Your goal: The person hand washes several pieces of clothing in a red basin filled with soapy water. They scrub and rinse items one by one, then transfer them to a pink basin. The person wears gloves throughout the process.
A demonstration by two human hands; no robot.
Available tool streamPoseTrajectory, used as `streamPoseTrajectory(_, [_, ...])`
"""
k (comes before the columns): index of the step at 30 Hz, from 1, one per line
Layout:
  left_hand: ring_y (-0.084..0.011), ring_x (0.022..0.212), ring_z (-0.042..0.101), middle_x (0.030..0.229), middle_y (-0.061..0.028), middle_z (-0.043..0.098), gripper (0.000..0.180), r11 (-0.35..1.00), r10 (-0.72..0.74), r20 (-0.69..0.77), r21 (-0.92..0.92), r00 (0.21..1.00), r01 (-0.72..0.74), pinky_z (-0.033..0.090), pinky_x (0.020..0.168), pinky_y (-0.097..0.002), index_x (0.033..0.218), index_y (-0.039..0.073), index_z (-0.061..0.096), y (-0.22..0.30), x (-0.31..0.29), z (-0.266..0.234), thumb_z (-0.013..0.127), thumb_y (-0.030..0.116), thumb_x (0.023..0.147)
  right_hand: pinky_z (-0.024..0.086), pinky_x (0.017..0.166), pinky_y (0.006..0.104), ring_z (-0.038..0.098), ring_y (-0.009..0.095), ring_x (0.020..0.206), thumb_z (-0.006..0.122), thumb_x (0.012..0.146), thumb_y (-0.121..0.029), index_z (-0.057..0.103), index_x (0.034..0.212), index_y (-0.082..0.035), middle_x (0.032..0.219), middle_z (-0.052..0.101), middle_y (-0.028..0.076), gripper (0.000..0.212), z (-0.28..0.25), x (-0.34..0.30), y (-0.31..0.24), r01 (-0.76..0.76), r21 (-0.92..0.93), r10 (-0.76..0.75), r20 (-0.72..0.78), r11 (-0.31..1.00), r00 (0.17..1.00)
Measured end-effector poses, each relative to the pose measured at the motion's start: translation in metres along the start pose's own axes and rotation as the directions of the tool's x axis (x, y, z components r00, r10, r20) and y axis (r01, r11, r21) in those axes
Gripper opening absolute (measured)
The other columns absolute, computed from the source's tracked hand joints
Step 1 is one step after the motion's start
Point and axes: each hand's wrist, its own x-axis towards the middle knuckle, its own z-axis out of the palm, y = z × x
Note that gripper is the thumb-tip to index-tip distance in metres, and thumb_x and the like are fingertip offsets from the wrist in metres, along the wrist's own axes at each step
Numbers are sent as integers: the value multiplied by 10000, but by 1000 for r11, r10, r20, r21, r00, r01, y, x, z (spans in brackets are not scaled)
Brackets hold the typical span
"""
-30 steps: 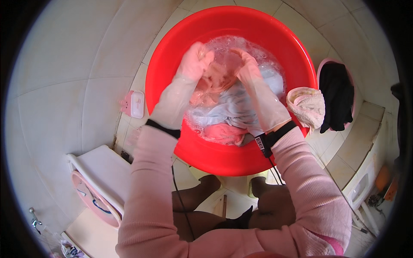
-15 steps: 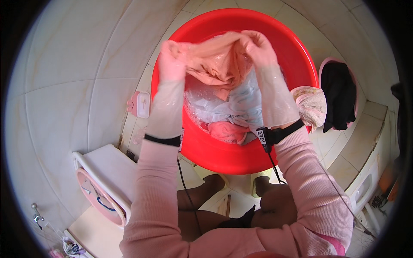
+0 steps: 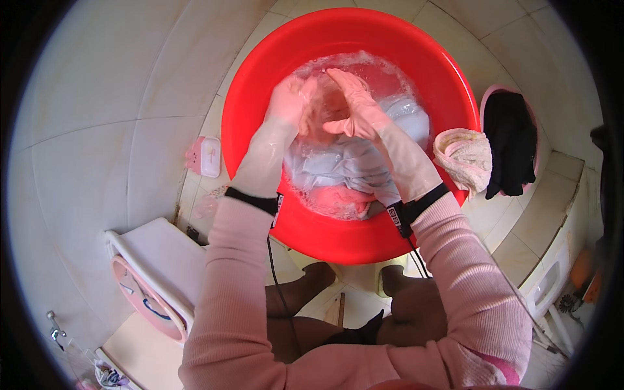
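My hands wear pink rubber gloves with pale cuffs, above a big red basin of soapy water. A peach cloth, blurred, lies low between them. My left hand is at the cloth's left side, its fingers curved and smeared by motion, so its hold is unclear. My right hand stands open at the other side, thumb and fingers well apart. Closer to me in the water are pale blue wet clothing and a pink cloth.
A cream-and-pink towel hangs over the basin's right rim. Beyond it, black clothing fills a pink basin. Left of the red basin lies a pink-and-white soap dish. A white-and-pink stool stands by the tiled wall.
The peach cloth, stretched up between both hands before, has dropped into the basin. Both hands have come down and closer together, and my right hand has let go of it.
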Motion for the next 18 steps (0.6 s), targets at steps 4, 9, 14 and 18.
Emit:
streamPoseTrajectory(4, [-29, 672, 507, 757, 59, 578, 182, 756, 468, 10, -523, 884, -394, 413, 606, -215, 830, 102, 602, 106, -51, 19, 717, 228, 891, 382, 1106, 362, 353, 258, 1395, 901, 627, -202, 247, 1524, -121, 1486, 387, 100, 1113, 9, 18, -24, -247, 876, 257, 148, 414, 955])
streamPoseTrajectory(9, [-167, 853, 565, 937, -50, 597, 428, 510, 837, -57, -277, 544, -814, 452, 741, -319, 1042, 15, 601, 169, -97, 36, 559, 432, 957, 524, 920, 318, 560, 236, 1181, 671, 867, -96, 409, 1420, -64, 1336, 531, 101, 613, 13, 46, -48, 190, 829, 35, -244, 526, 969])
streamPoseTrajectory(14, [-316, 1154, 562, 1271, -177, 562, 628, 613, 536, 293, -780, 792, -126, 453, 980, -456, 1283, -47, 504, 131, -131, -18, 438, 503, 990, 548, 857, 349, 653, 206, 966, 489, 960, -68, 561, 1221, -17, 1118, 652, 113, 276, 3, 54, -50, 228, 928, 316, -319, 294, 893])
streamPoseTrajectory(18, [-328, 1287, 509, 1410, -187, 507, 764, 580, 51, -275, -774, 960, -253, 390, 1091, -516, 1391, -43, 449, 39, -97, -19, 458, 589, 963, 556, 809, 346, 655, 206, 936, 519, 957, -94, 601, 1132, -45, 1093, 655, 97, 199, -14, 52, -77, 186, 975, 526, -221, 120, 821])
